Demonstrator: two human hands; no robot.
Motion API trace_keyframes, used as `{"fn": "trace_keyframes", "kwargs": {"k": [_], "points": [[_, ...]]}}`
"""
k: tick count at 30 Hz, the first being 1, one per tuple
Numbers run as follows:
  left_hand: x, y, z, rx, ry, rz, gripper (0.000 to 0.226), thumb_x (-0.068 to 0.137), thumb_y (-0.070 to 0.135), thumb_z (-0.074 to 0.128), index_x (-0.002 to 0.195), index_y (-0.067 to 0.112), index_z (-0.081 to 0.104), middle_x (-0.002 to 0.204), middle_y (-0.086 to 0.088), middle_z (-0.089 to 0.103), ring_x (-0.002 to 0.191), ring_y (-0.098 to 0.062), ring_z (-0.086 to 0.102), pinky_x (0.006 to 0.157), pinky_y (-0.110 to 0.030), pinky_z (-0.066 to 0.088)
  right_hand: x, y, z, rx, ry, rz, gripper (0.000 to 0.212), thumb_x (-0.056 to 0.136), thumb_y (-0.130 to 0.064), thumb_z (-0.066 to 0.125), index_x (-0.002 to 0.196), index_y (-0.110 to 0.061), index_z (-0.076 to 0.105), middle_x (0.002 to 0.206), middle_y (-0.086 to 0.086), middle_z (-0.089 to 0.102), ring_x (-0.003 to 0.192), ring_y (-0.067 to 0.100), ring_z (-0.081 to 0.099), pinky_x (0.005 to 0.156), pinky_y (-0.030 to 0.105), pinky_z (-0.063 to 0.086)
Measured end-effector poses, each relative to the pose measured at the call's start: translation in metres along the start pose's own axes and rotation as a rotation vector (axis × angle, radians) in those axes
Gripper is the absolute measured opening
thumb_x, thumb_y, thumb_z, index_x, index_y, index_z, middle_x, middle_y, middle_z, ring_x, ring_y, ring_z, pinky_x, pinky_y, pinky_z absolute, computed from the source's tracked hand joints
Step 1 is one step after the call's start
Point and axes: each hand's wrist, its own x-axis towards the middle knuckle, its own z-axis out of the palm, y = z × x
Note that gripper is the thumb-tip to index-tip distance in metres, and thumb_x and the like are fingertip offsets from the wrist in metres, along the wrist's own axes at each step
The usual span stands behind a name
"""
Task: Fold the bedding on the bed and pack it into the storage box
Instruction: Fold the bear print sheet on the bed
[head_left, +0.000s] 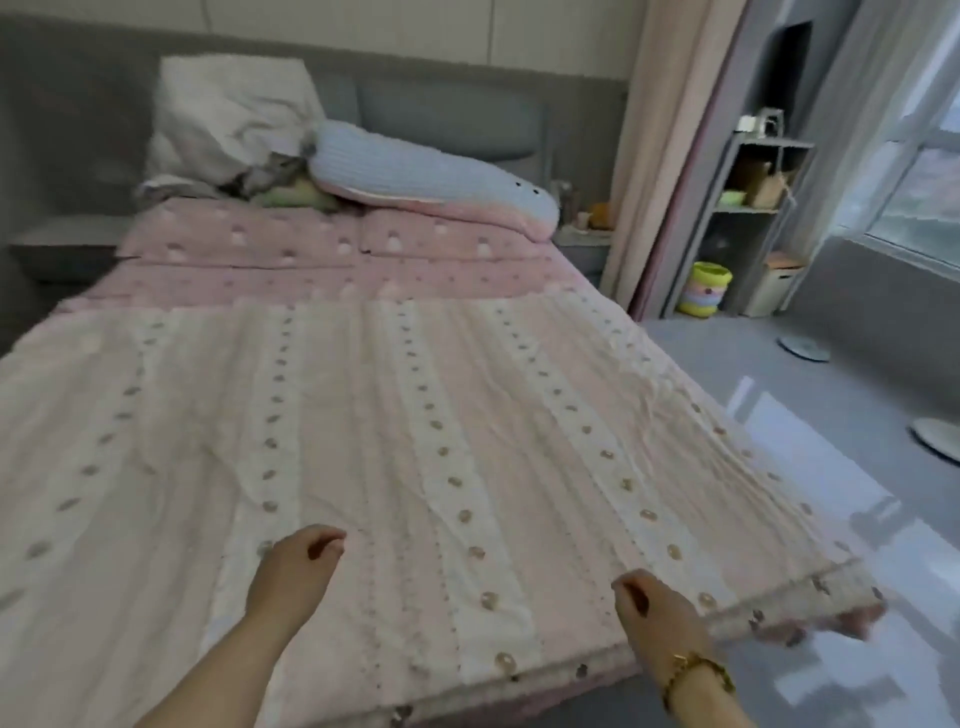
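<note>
2 hands (293, 566) (657, 610) loosely curled over quilt (415, 415).

A pink-and-white striped quilt (415, 441) lies spread flat, and both hands are over its near end, fingers loosely curled, holding nothing. The left hand (298, 564) is toward the quilt's middle, and the right hand (657, 605) is nearer its right corner. Beyond the quilt's far edge lie a white pillow (228, 114) and a long blue cushion (415, 166).
</note>
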Motion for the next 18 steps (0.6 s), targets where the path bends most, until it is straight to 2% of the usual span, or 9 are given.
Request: {"fn": "trace_keyframes", "kwargs": {"k": [3,7,9,12,14,16,18], "points": [[0.001,-0.061,-0.090,-0.014,0.160,-0.130,0.017,0.093,0.013,0.050,0.101,0.012,0.065,0.108,-0.010,0.066,0.098,-0.024,0.058,0.076,-0.027,0.039,0.016,-0.101,0.051,-0.079,-0.050,-0.171,0.018,0.098,-0.024,0.038,0.104,-0.021,0.055,0.087,-0.002,0.059,0.074,0.013,0.052,0.068,0.022,0.044],[-0.001,-0.120,-0.191,-0.003,0.247,-0.231,0.021,0.094,0.013,0.049,0.107,0.008,0.064,0.111,-0.011,0.065,0.103,-0.027,0.057,0.084,-0.030,0.040,0.015,-0.204,0.124,-0.098,-0.149,-0.312,0.026,0.098,-0.021,0.036,0.116,-0.021,0.055,0.107,0.000,0.064,0.081,0.016,0.056,0.073,0.023,0.046],[-0.005,-0.146,-0.240,-0.009,0.313,-0.257,0.017,0.094,0.013,0.049,0.102,0.012,0.064,0.108,-0.011,0.064,0.101,-0.027,0.057,0.082,-0.029,0.039,0.008,-0.253,0.162,-0.108,-0.212,-0.392,0.025,0.098,-0.021,0.036,0.113,-0.022,0.056,0.102,0.000,0.064,0.086,0.018,0.059,0.078,0.025,0.048],[-0.016,-0.183,-0.298,-0.011,0.401,-0.310,0.013,0.094,0.013,0.049,0.096,0.014,0.062,0.101,-0.010,0.063,0.091,-0.024,0.057,0.077,-0.028,0.039,-0.008,-0.316,0.218,-0.134,-0.302,-0.503,0.022,0.098,-0.020,0.037,0.108,-0.023,0.057,0.096,0.000,0.061,0.082,0.016,0.056,0.077,0.024,0.047],[-0.026,-0.204,-0.320,-0.019,0.411,-0.367,0.015,0.094,0.012,0.049,0.099,0.011,0.063,0.102,-0.010,0.063,0.095,-0.024,0.057,0.080,-0.029,0.040,-0.020,-0.338,0.245,-0.169,-0.373,-0.552,0.022,0.098,-0.021,0.037,0.106,-0.023,0.057,0.096,-0.001,0.060,0.077,0.013,0.052,0.073,0.021,0.046],[-0.043,-0.229,-0.332,-0.048,0.442,-0.435,0.012,0.092,0.010,0.052,0.093,0.014,0.063,0.100,-0.011,0.065,0.094,-0.025,0.057,0.080,-0.029,0.039,-0.027,-0.357,0.268,-0.189,-0.448,-0.580,0.018,0.098,-0.021,0.036,0.099,-0.025,0.053,0.090,-0.002,0.057,0.069,0.010,0.049,0.065,0.017,0.043],[-0.058,-0.256,-0.341,-0.092,0.527,-0.509,0.013,0.090,0.006,0.054,0.085,0.015,0.061,0.098,-0.013,0.067,0.095,-0.029,0.059,0.086,-0.032,0.043,-0.029,-0.383,0.289,-0.209,-0.492,-0.617,0.015,0.098,-0.022,0.037,0.093,-0.024,0.051,0.087,-0.001,0.058,0.068,0.010,0.049,0.065,0.018,0.043]]}}
